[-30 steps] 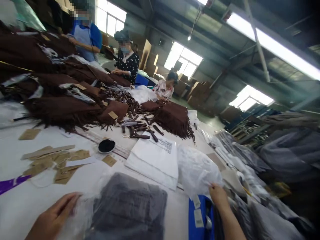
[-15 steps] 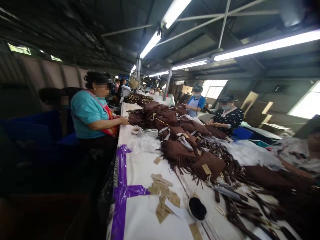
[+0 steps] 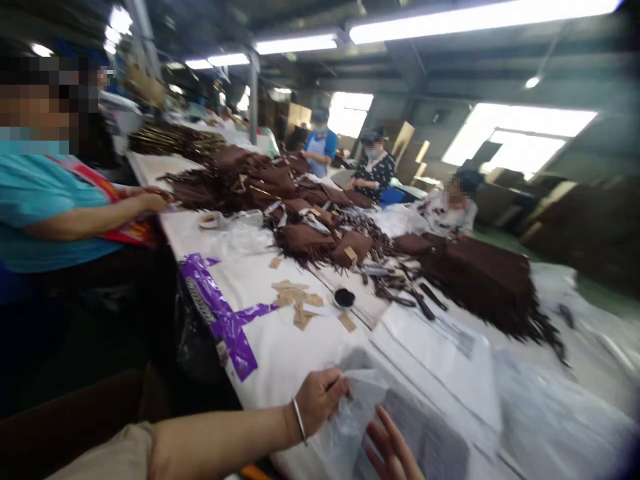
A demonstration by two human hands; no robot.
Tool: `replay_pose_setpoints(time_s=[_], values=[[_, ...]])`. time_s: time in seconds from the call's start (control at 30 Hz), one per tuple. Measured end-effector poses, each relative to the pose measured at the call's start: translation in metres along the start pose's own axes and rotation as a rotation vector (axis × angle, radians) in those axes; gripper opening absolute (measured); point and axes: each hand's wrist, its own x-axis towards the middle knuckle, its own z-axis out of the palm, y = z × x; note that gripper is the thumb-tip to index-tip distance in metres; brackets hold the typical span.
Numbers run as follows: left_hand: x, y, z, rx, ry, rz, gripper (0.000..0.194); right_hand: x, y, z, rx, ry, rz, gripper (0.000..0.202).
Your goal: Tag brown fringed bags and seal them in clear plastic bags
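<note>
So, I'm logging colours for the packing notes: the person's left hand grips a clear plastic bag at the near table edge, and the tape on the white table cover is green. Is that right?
Not quite. In the head view the tape on the white table cover is purple, not green. The rest holds: the left hand grips the clear plastic bag at the near table edge.

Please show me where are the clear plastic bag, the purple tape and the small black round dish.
Clear plastic bag [image 3: 350, 420], head view, crumpled middle.
Purple tape [image 3: 225, 320], head view, middle of the strip.
Small black round dish [image 3: 344, 297], head view, its centre.
</note>
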Motion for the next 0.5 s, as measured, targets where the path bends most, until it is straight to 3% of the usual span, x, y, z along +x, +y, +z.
replay_pose_setpoints(time_s=[0.07,0.13,0.27,0.37,0.5], values=[[-0.01,0.004,0.006,0.054,-0.107,0.036,0.049,-0.03,-0.002,-0.002,0.2,-0.091,0.114,0.056],[-0.019,0.001,0.01,0.144,-0.176,0.102,0.047,-0.041,-0.007,0.001,0.478,-0.117,0.229,0.046],[-0.035,-0.012,0.019,0.406,-0.326,0.287,0.044,-0.046,-0.015,0.004,0.822,0.165,0.382,0.027],[-0.039,-0.015,0.021,0.568,-0.504,0.557,0.033,-0.055,-0.014,-0.003,0.969,0.361,0.464,0.027],[-0.031,-0.02,0.004,0.726,-0.683,0.844,0.032,-0.073,-0.012,-0.023,0.791,0.439,0.533,0.029]])
